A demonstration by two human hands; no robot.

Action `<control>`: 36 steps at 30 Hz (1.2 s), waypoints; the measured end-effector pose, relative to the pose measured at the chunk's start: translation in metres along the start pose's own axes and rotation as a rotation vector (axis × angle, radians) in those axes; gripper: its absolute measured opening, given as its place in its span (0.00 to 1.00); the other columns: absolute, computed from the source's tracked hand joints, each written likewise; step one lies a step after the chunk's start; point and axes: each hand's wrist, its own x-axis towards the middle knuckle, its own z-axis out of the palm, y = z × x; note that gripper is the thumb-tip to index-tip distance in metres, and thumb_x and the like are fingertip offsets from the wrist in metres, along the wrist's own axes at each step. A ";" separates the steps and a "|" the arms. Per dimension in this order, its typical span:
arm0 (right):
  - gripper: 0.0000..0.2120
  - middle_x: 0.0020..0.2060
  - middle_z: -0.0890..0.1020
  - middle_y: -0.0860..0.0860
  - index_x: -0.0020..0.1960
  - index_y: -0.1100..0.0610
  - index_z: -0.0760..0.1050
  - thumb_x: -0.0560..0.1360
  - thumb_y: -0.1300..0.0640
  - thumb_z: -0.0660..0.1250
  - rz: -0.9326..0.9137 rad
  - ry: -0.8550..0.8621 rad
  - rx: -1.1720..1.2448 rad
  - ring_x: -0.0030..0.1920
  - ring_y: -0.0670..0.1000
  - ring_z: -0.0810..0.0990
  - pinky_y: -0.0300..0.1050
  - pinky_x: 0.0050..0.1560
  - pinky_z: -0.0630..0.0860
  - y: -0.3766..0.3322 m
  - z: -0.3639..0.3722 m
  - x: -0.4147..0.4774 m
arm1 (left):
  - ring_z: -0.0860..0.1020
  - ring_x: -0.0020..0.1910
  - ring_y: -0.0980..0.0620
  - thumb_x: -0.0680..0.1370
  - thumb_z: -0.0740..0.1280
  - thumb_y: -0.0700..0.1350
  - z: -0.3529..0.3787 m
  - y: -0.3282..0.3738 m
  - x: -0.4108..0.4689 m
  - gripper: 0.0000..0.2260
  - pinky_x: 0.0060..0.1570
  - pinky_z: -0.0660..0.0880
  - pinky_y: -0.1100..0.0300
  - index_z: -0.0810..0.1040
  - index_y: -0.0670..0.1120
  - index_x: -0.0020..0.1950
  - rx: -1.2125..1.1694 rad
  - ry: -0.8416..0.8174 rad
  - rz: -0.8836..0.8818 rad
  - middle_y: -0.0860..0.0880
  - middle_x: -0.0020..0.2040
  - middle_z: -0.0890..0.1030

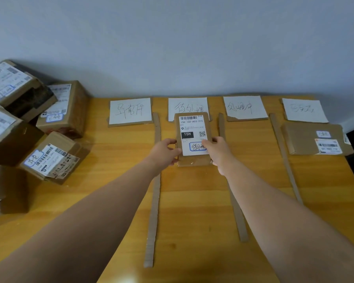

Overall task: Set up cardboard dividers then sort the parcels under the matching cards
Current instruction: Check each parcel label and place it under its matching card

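At frame centre, the flat brown cardboard parcel with a white label (pixel 192 139) sits between both hands: left hand (pixel 166 151) and right hand (pixel 218 149) grip its side edges; its top edge overlaps the second handwritten white card (pixel 187 106).

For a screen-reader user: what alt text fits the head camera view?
Both hands, left hand and right hand, hold a flat labelled parcel below the second card, between two cardboard dividers. Another parcel lies far right; boxes pile left.

Two bare forearms, no sleeves, bare hands (pixel 166 150)
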 end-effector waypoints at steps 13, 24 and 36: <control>0.16 0.56 0.78 0.53 0.65 0.56 0.68 0.79 0.53 0.62 -0.248 0.253 -0.341 0.46 0.50 0.80 0.36 0.29 0.72 -0.018 0.007 -0.025 | 0.79 0.52 0.48 0.80 0.63 0.48 -0.048 -0.011 -0.026 0.18 0.53 0.77 0.54 0.69 0.44 0.69 0.084 0.068 0.055 0.46 0.57 0.77; 0.14 0.54 0.77 0.51 0.64 0.57 0.72 0.78 0.61 0.62 -0.540 0.172 -0.384 0.54 0.50 0.76 0.41 0.50 0.73 -0.054 0.109 -0.103 | 0.80 0.51 0.50 0.80 0.62 0.47 -0.158 -0.048 -0.083 0.15 0.50 0.77 0.56 0.72 0.45 0.66 0.074 0.192 0.134 0.46 0.54 0.79; 0.15 0.51 0.77 0.50 0.63 0.55 0.73 0.77 0.61 0.60 -0.465 -0.028 -0.355 0.53 0.50 0.76 0.41 0.50 0.74 -0.055 0.285 -0.165 | 0.77 0.49 0.55 0.80 0.61 0.46 -0.314 -0.091 -0.119 0.12 0.40 0.71 0.66 0.74 0.49 0.64 0.293 0.351 0.278 0.51 0.54 0.79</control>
